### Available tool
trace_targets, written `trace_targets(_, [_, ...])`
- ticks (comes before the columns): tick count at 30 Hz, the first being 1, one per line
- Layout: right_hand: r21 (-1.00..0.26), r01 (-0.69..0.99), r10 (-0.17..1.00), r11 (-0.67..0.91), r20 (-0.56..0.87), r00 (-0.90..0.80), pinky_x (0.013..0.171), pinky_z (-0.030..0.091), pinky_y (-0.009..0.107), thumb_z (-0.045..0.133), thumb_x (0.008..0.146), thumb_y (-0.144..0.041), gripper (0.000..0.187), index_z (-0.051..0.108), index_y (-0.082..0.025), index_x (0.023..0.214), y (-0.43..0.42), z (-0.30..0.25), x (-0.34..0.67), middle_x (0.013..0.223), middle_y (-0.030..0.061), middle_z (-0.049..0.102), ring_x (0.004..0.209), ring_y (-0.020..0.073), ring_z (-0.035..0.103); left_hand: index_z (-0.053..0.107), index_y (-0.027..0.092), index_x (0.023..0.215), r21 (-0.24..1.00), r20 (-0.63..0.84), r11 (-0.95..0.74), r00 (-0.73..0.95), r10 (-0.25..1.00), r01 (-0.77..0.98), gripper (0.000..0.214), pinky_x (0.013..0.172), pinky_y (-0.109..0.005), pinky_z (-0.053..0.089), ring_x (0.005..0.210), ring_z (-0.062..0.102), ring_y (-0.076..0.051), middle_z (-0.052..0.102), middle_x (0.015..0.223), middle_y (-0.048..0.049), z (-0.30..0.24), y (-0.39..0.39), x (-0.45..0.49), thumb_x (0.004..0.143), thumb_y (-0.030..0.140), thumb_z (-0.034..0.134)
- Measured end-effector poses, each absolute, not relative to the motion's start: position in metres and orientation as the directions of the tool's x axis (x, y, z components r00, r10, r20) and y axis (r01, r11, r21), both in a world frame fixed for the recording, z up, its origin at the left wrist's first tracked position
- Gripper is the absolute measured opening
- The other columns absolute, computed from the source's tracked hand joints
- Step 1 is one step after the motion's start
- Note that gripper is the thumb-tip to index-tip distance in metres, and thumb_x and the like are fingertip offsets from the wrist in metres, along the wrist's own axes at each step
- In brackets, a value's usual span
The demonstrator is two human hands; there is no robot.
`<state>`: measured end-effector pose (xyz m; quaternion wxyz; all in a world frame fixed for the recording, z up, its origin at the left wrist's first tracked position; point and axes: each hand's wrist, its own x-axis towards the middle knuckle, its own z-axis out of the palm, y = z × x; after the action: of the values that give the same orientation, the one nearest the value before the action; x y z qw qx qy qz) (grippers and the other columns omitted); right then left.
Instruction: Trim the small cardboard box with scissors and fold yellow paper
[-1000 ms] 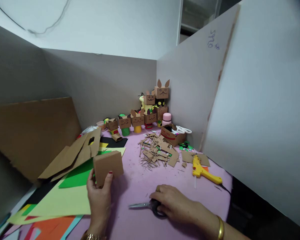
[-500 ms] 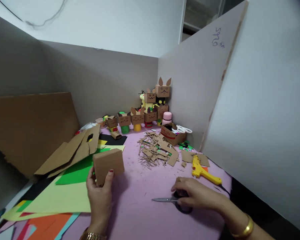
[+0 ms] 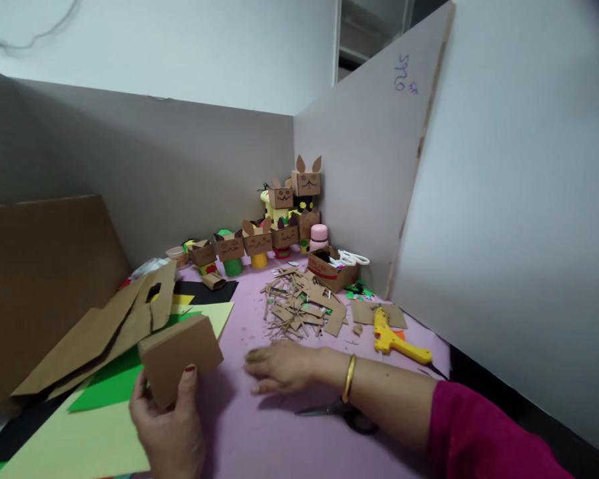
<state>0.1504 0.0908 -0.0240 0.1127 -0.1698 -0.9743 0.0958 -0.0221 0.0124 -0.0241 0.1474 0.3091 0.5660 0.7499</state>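
A small brown cardboard box is gripped in my left hand, the thumb on its near face and the fingers behind it. My right hand reaches across the pink tabletop toward the box, palm down and fingers extended, with nothing held. It is apart from the box. Under my right forearm lies a pair of scissors with dark handles, partly covered by the wrist. To the right, a yellow glue gun rests beside a flat cardboard piece.
A heap of cardboard scraps lies mid-table. Several cardboard animal figures line the back near a pink bottle. A small carton holds white-handled scissors. Coloured paper and cardboard sheets cover the left. Grey panels enclose the table.
My right hand has let go of the scissors, leaving them on the table, and moved left toward the box. The view has turned slightly right; my left hand still holds the box.
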Motion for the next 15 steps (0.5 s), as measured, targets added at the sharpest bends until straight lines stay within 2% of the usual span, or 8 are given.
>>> trace_targets(2, [-0.233, 0.465, 0.516, 0.854, 0.263, -0.815, 0.095, 0.038, 0.037, 0.055, 0.087, -0.036, 0.028, 0.060, -0.019, 0.108, 0.097, -0.018, 0.165, 0.123, 0.0105, 0.060, 0.116, 0.0225, 0.050, 0.038, 0.016, 0.135, 0.946, 0.273, -0.307, -0.759, 0.591, 0.102, 0.085, 0.102, -0.055, 0.036, 0.117, 0.052, -0.033, 0.054, 0.127, -0.0150, -0.025, 0.014, -0.019, 0.063, 0.046, 0.073])
trace_targets(4, [-0.246, 0.534, 0.587, 0.809, 0.306, -0.749, 0.096, 0.036, 0.041, 0.053, 0.089, -0.032, 0.026, 0.059, -0.015, 0.108, 0.096, -0.015, 0.176, 0.121, 0.0137, 0.059, 0.113, 0.0253, 0.050, 0.036, 0.018, 0.137, 0.955, 0.250, -0.286, -0.727, 0.639, 0.078, 0.089, 0.101, -0.054, 0.038, 0.116, 0.052, -0.033, 0.055, 0.126, -0.0144, -0.027, 0.016, -0.016, 0.061, 0.046, 0.074])
trace_targets(7, [-0.280, 0.559, 0.625, 0.780, 0.342, -0.701, 0.093, 0.038, 0.042, 0.052, 0.089, -0.032, 0.028, 0.058, -0.015, 0.110, 0.090, -0.019, 0.184, 0.119, 0.0144, 0.058, 0.108, 0.0262, 0.051, 0.036, 0.022, 0.136, 0.968, 0.230, -0.240, -0.642, 0.731, 0.073, 0.088, 0.098, -0.048, 0.043, 0.117, 0.052, -0.031, 0.051, 0.131, -0.0132, -0.033, 0.020, -0.015, 0.061, 0.044, 0.075])
trace_targets(11, [-0.346, 0.557, 0.656, 0.755, 0.378, -0.653, 0.092, 0.040, 0.040, 0.053, 0.087, -0.028, 0.030, 0.058, -0.014, 0.113, 0.084, -0.031, 0.187, 0.120, 0.0146, 0.057, 0.110, 0.0258, 0.050, 0.032, 0.025, 0.136, 0.978, 0.206, -0.189, -0.450, 0.869, 0.082, 0.081, 0.097, -0.043, 0.045, 0.120, 0.051, -0.028, 0.049, 0.134, -0.0126, -0.045, 0.020, -0.016, 0.067, 0.041, 0.072])
trace_targets(13, [-0.406, 0.551, 0.684, 0.729, 0.395, -0.613, 0.093, 0.040, 0.039, 0.052, 0.088, -0.026, 0.030, 0.059, -0.014, 0.115, 0.084, -0.036, 0.189, 0.119, 0.0147, 0.057, 0.110, 0.0252, 0.050, 0.030, 0.025, 0.136, 0.971, 0.229, -0.188, -0.360, 0.904, 0.146, 0.078, 0.101, -0.043, 0.042, 0.124, 0.047, -0.028, 0.047, 0.136, -0.0132, -0.051, 0.019, -0.019, 0.071, 0.039, 0.069])
trace_targets(15, [-0.486, 0.527, 0.714, 0.697, 0.403, -0.573, 0.093, 0.041, 0.038, 0.054, 0.087, -0.024, 0.031, 0.060, -0.015, 0.116, 0.084, -0.041, 0.192, 0.116, 0.0135, 0.059, 0.108, 0.0241, 0.051, 0.033, 0.022, 0.134, 0.940, 0.295, -0.204, -0.352, 0.889, 0.272, 0.074, 0.105, -0.044, 0.036, 0.127, 0.043, -0.028, 0.044, 0.138, -0.0142, -0.058, 0.018, -0.025, 0.071, 0.038, 0.069])
